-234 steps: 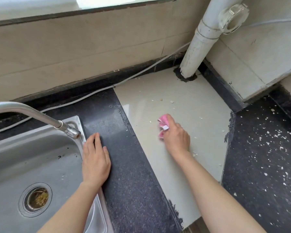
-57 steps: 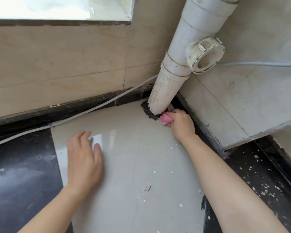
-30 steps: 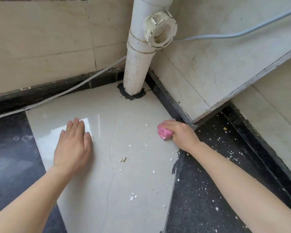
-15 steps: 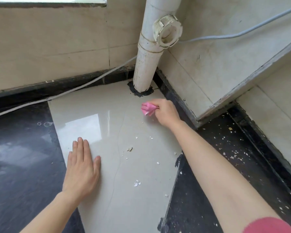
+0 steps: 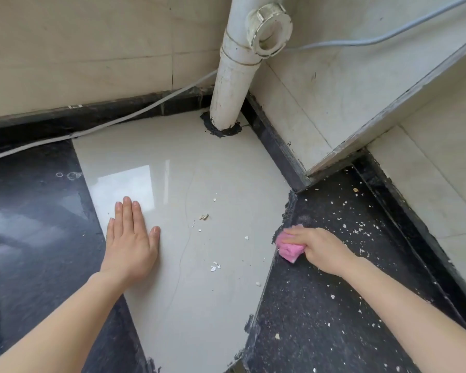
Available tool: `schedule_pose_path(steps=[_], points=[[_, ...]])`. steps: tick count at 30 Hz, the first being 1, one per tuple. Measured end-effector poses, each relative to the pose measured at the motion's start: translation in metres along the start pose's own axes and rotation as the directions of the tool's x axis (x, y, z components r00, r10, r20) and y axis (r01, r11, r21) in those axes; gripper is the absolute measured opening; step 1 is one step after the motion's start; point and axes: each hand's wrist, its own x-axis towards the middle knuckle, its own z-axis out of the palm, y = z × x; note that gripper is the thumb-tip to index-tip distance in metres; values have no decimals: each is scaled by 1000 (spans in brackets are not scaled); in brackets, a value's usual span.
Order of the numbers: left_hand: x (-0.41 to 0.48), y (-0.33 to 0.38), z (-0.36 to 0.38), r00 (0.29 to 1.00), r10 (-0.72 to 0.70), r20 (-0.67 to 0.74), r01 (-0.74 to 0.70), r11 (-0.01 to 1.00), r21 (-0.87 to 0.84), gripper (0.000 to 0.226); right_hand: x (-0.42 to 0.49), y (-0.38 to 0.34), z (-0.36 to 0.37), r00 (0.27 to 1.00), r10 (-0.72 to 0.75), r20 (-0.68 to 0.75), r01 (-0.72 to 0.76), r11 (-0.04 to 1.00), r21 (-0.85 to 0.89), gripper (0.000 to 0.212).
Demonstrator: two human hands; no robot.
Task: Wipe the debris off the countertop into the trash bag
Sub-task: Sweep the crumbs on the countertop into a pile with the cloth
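Nearest us, our left hand lies flat on the pale tile of the desk, fingers straight and side by side. Our right hand presses a pink cloth at the seam where tile meets dark stone, with the fingers clamped on it. White crumbs speckle the stone beyond, and a few lie on the tile between our hands. Farther back, a white pipe rises in the corner, and a grey cable runs along the wall.

Beige tiled walls meet behind a white drainpipe and grey cable.
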Motion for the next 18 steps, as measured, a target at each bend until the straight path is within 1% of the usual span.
schedule_pose_path(steps=[1, 2, 3, 5, 7, 9, 11, 12, 14, 16, 18], points=[[0, 0, 0, 1000, -3, 8, 3, 1000, 3, 67, -11, 0, -5, 999, 17, 33, -17, 1000, -14, 56], [1, 0, 0, 1000, -6, 12, 6, 1000, 8, 67, -15, -4, -11, 999, 34, 23, -34, 999, -7, 51], [1, 0, 0, 1000, -9, 13, 9, 1000, 14, 67, -11, -13, -18, 999, 44, -26, -43, 999, 21, 46], [2, 0, 0, 1000, -11, 14, 11, 1000, 21, 68, 18, -38, -33, 979, 69, -190, -42, 988, 146, 38], [2, 0, 1, 1000, -8, 16, 8, 1000, 22, 68, 64, -73, -42, 945, 45, -325, 45, 963, 266, 43], [4, -2, 2, 1000, -4, 9, 4, 1000, 29, 68, 113, -106, -43, 920, 19, -390, 117, 939, 322, 49], [4, -5, 4, 1000, -1, 5, 1, 999, 36, 68, 152, -132, -33, 918, 34, -396, 120, 927, 356, 44], [5, -6, 4, 1000, 3, 0, -3, 999, 34, 68, 162, -143, -26, 918, 29, -395, 127, 923, 364, 38], [6, -8, 6, 1000, 9, -6, -9, 999, 34, 69, 162, -153, -9, 908, -41, -418, 181, 937, 300, 34], [6, -7, 6, 1000, 9, -5, -9, 999, 35, 69, 143, -144, 5, 898, -135, -419, 238, 950, 203, 41], [5, -6, 5, 1000, 7, -1, -7, 1000, 26, 69, 114, -124, 15, 895, -199, -399, 280, 947, 155, 45]])
